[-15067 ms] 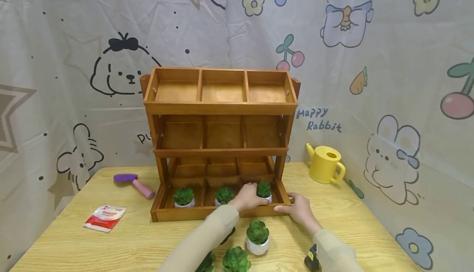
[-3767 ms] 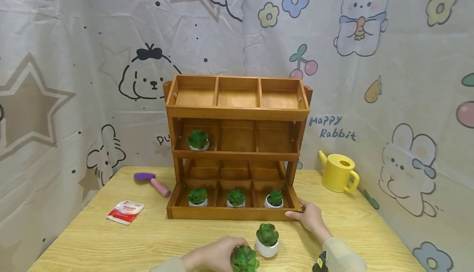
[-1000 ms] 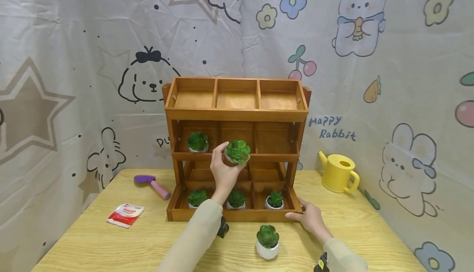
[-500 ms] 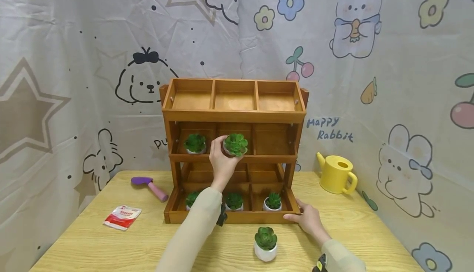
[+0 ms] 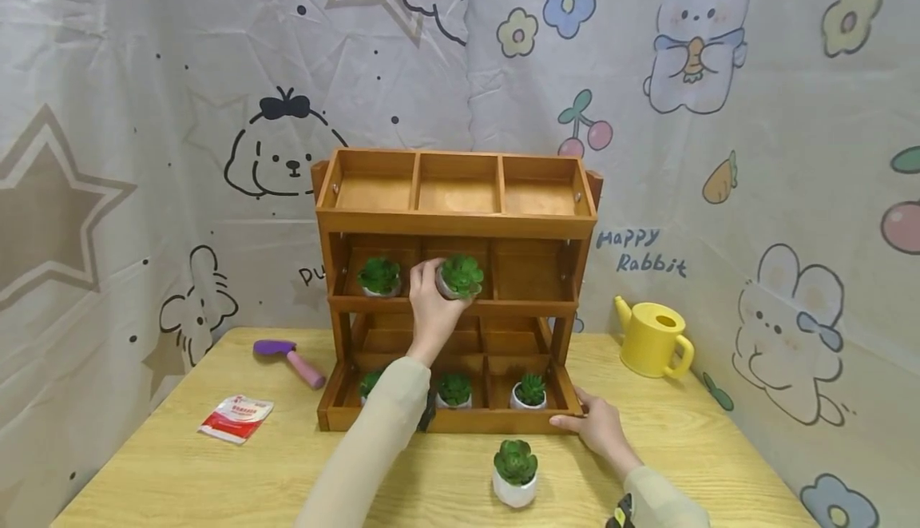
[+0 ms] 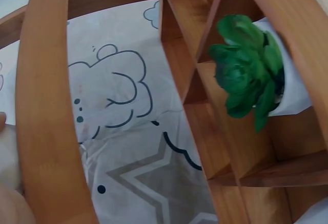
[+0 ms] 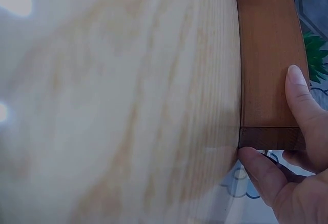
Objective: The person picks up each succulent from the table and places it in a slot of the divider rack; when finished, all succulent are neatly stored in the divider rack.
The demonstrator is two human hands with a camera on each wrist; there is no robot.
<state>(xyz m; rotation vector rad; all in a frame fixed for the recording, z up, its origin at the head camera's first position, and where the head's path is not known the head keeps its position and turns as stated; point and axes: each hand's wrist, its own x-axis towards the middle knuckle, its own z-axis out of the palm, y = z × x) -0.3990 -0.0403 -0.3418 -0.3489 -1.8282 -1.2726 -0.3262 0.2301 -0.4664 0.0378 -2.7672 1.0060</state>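
Note:
My left hand (image 5: 433, 312) holds a small potted succulent (image 5: 462, 274) by its pot, at the middle compartment of the middle tier. The three-tier wooden shelf (image 5: 460, 224) stands at the back of the table. With thumb on the front board and fingers round the end, my right hand (image 5: 602, 430) grips the bottom tier's right front corner; the right wrist view shows the thumb (image 7: 300, 93) flat on the wood. Another succulent (image 5: 379, 275) sits in the middle tier's left compartment. The bottom tier bears three plants, the left one (image 5: 370, 383) partly behind my sleeve.
One potted succulent (image 5: 515, 472) stands on the table (image 5: 237, 480) before the shelf. To the left lie a purple and pink toy trowel (image 5: 291, 359) and a red and white packet (image 5: 235, 418). A yellow watering can (image 5: 652, 339) stands at the back right.
A succulent has come to the middle tier's left compartment. My left hand has lifted another from the table and, lately, moved it slightly up into the middle compartment. The right hand keeps its grip.

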